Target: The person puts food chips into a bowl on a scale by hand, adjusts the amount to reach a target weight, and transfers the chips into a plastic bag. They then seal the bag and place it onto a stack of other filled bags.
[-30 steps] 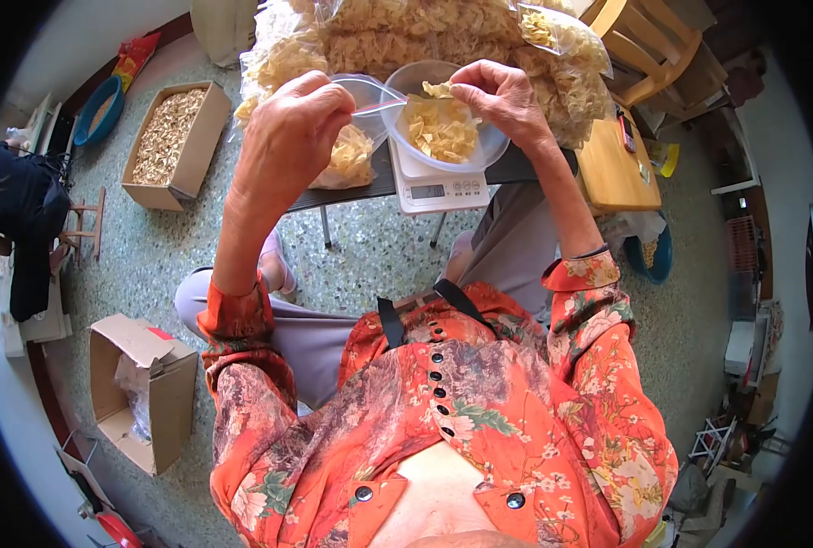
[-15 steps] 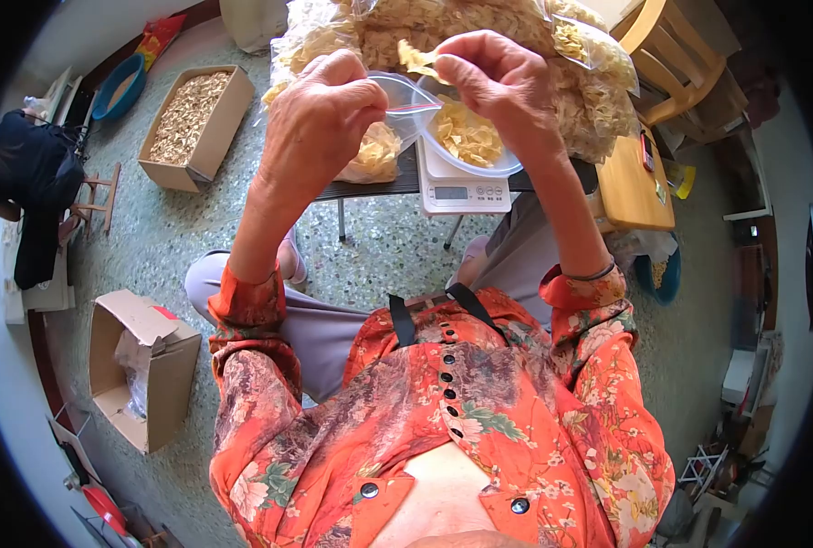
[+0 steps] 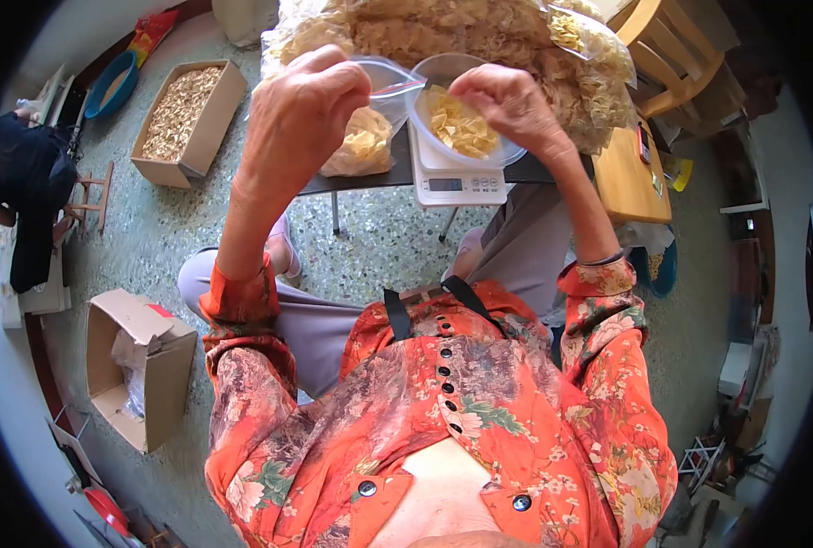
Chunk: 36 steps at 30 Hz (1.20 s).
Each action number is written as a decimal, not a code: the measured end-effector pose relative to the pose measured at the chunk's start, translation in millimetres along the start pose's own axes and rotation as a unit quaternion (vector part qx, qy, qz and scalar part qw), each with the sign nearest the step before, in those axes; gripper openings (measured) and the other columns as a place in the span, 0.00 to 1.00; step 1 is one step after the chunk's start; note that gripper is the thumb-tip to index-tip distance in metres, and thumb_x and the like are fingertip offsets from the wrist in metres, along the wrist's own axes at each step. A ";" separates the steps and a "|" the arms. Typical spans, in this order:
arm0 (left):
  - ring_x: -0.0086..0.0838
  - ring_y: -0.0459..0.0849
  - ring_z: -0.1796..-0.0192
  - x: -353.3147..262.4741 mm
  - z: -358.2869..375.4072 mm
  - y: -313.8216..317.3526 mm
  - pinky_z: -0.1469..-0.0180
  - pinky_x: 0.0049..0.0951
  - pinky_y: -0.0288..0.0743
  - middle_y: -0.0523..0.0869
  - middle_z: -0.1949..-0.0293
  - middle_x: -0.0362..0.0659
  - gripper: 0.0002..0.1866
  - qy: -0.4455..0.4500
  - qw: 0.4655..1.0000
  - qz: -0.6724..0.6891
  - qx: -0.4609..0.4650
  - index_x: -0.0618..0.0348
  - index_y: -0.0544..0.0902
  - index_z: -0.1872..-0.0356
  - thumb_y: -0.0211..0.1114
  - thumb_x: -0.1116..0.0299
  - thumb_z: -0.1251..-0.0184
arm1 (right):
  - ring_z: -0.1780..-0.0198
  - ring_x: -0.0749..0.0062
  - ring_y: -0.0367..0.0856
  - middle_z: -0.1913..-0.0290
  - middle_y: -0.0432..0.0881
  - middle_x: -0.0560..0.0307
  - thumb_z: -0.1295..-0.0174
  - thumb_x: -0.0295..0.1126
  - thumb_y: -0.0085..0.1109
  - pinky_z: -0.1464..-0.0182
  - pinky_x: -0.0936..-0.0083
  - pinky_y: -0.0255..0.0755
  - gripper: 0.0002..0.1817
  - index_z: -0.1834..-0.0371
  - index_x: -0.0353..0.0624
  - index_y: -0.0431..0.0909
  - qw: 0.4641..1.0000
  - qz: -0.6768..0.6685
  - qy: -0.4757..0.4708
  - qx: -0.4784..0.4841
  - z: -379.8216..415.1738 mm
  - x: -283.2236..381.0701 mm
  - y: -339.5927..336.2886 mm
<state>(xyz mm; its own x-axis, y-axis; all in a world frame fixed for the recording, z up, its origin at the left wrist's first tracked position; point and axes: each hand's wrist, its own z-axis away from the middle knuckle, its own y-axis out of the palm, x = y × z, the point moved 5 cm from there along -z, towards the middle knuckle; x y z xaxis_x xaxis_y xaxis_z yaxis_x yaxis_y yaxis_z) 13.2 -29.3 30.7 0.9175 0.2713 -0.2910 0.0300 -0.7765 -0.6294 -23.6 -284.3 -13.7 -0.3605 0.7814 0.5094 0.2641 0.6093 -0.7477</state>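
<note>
My left hand (image 3: 310, 110) is closed on the top edge of a clear zip bag (image 3: 395, 89) with a red seal line. Pale yellow dried flakes fill the bag's lower part, which rests on the dark table. Over the right side of a clear round bowl (image 3: 422, 117) is my right hand (image 3: 516, 110), its fingers curled together and pointing inward. Anything between those fingertips is hidden. More pale yellow dried flakes (image 3: 461, 126) lie in the bowl. The bowl stands on a white digital scale (image 3: 461, 189), whose display faces me.
Filled clear bags (image 3: 479, 32) are heaped behind the bowl. A wooden chair (image 3: 671, 55) and a wooden stool (image 3: 633, 178) stand at the right. On the floor at left are a carton of brown dried pieces (image 3: 183, 114), an open cardboard box (image 3: 141, 370) and a blue basin (image 3: 111, 87).
My right hand has come down and a little right, from above the bowl to its right side. The flake it pinched no longer shows. My left hand still holds the bag, slightly farther left.
</note>
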 end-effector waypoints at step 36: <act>0.48 0.83 0.66 -9.0 -5.6 8.3 0.64 0.41 0.75 0.81 0.66 0.48 0.04 -0.017 0.999 -0.020 0.046 0.60 0.81 0.66 0.68 0.75 0.34 | 0.59 0.81 0.84 0.63 0.86 0.61 0.34 0.25 0.64 0.53 0.77 0.79 0.09 0.53 0.38 0.85 0.983 -0.150 0.079 -0.076 9.4 -12.4 -11.4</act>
<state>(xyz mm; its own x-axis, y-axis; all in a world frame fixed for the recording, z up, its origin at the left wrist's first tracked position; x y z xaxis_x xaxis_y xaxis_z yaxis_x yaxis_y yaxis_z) 7.4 -41.3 32.2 0.9021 0.3216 -0.2877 0.0283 -0.7094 -0.7043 -30.5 -302.1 -15.5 -0.3018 0.5676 0.7660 0.3022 0.8190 -0.4878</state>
